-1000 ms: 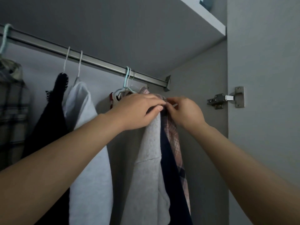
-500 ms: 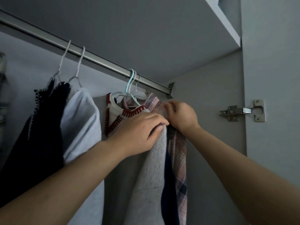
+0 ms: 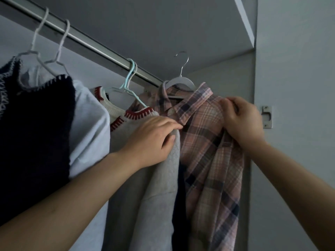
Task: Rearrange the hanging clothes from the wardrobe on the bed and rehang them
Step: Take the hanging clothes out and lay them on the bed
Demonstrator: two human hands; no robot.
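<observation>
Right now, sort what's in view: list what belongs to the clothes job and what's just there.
In the job:
- plaid shirt on its grey hanger, hook off the rail, gripped by right hand
- cream sweater, held by left hand
- white top
- dark knit

Just there:
- door hinge plate
- shelf

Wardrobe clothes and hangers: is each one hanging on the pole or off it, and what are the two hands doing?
Plaid shirt: on its hanger, held by the right hand.
Grey hanger: hook off the rail.
Cream sweater: hanging, gripped by the left hand.
Blue hanger: hooked on the rail.
White top: hanging.
Dark knit: hanging.
Two white hangers: hooked on the rail.
</observation>
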